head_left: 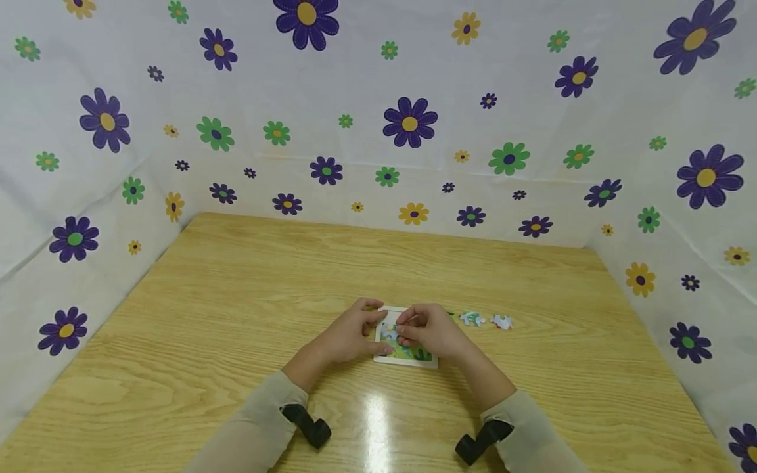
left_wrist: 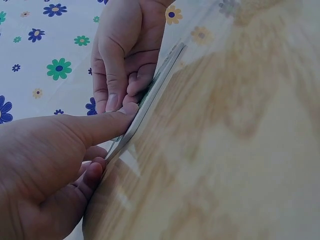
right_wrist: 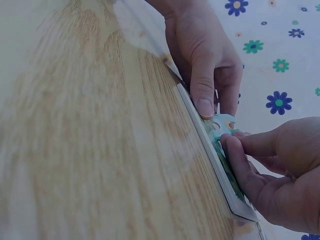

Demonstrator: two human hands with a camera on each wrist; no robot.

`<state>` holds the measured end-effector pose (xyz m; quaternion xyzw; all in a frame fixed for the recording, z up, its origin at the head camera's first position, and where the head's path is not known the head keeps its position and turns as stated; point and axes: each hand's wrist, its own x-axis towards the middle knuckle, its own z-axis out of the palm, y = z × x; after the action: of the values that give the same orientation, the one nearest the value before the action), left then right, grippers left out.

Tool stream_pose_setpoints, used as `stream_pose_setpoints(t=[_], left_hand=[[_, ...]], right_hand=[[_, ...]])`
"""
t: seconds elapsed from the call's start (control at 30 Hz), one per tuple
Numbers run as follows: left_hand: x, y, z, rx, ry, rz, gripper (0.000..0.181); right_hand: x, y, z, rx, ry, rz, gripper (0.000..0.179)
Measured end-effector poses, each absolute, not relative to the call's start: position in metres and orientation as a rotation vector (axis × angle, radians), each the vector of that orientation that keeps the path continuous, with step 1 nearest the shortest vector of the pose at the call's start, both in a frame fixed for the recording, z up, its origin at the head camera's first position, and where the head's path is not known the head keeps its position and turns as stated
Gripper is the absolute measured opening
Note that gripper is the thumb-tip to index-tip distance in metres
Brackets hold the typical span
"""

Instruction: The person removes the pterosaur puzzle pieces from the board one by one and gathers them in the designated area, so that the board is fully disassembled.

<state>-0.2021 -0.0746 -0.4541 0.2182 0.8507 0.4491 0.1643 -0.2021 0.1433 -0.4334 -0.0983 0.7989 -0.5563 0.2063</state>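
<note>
A small white-framed jigsaw puzzle tray (head_left: 408, 362) lies on the table, its lower part filled with green picture pieces. My left hand (head_left: 349, 332) grips the tray's left side, thumb on the near part and fingers at the far corner. Over the tray, my right hand (head_left: 434, 332) pinches a light blue jigsaw piece (right_wrist: 223, 123) between thumb and fingers. The piece is tilted up from the tray in the right wrist view. In the left wrist view, the tray's rim (left_wrist: 150, 106) shows edge-on, and the right hand hides most of the picture.
Two loose jigsaw pieces, one blue-green (head_left: 472, 319) and one pale with red (head_left: 502, 322), lie right of the tray. A bit of green piece (head_left: 451, 314) shows behind the right hand. A flowered cloth (head_left: 355, 151) walls the wooden table (head_left: 236, 276) at back and sides.
</note>
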Motion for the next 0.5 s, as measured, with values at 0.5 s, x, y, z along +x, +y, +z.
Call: stream_pose_setpoints(t=[0.5], left_hand=[[-0.2002,-0.0739,-0.4521,0.63,2.422,1.267,0.078]], right_hand=[[-0.2084,0.1449,-0.4422,-0.08,2.088,-1.699,0.023]])
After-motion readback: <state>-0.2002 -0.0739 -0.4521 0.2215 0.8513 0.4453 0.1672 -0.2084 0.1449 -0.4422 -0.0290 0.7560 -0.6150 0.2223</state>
